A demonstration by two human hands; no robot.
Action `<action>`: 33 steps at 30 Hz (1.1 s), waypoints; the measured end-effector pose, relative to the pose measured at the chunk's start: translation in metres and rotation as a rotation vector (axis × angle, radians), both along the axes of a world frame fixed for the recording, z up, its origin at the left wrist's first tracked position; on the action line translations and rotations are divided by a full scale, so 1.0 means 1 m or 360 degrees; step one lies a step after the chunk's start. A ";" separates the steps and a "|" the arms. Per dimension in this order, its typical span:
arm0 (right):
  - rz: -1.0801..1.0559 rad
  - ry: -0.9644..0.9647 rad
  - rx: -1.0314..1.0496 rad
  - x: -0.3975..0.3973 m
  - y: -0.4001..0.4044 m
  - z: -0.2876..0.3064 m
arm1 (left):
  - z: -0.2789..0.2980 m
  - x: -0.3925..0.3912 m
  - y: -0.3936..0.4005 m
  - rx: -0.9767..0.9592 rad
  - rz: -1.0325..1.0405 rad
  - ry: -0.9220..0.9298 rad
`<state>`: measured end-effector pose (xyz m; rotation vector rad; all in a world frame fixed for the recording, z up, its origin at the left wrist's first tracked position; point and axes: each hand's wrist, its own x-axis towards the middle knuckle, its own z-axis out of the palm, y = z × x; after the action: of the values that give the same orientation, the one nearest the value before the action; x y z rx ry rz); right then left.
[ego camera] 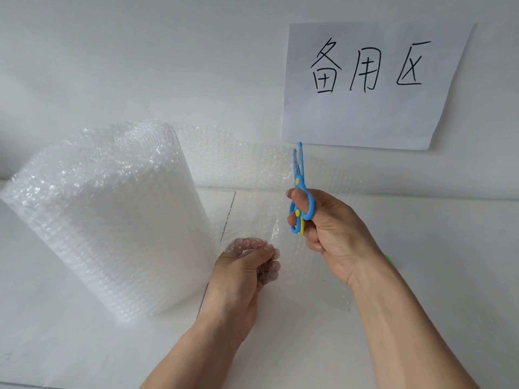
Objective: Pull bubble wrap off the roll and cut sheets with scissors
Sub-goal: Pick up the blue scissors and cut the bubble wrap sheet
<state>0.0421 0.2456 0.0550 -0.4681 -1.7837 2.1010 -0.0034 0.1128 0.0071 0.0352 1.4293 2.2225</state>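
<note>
While hands work, sign (pixel 373 85) hangs behind.

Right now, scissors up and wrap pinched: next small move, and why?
Probably close the scissors in the right hand to continue the cut: their blades stand slightly open at the bubble wrap sheet, which the left hand pinches near its edge.

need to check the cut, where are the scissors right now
In the head view the scissors are right of centre, held upright in the right hand, just right of the bubble wrap roll and below the paper sign.
</note>
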 end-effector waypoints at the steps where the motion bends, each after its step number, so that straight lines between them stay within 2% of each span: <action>1: -0.0008 -0.0002 0.0006 0.000 0.001 0.000 | 0.000 0.000 0.000 0.0000 -0.0001 -0.0003; 33: -0.0045 0.0068 0.0035 -0.002 0.006 0.006 | 0.001 0.000 0.001 -0.0009 0.0006 -0.0010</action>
<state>0.0403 0.2519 0.0614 -0.4365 -1.7643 2.0545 -0.0037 0.1134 0.0077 0.0236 1.4335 2.2194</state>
